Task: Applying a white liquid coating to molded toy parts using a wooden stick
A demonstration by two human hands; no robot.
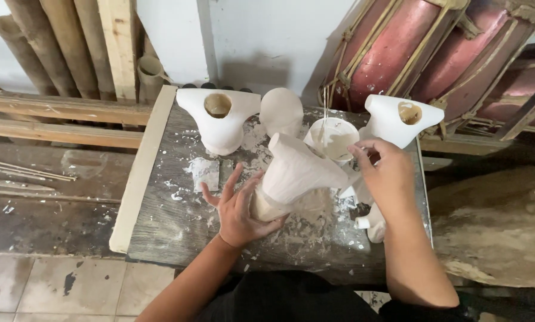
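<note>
We see two big red drums (410, 53) bound with straps leaning at the back right, and bamboo poles (46, 48) with a pale plank standing at the back left. Below them lies our grey worktable (178, 220), spattered with white. At its far edge stand a white mould with a round opening (218, 122), a rounded white form (281, 111) and another holed white piece (398, 119). In the middle we hold a tilted, ribbed white cast (294, 173): our left hand (237, 209) cups its narrow lower end, fingers spread and partly open, while our right hand (385, 173) pinches at its upper edge. Just behind it sits a small white cup (333, 138) of pale liquid. A flat white scrap (204, 173) lies near the left hand.
</note>
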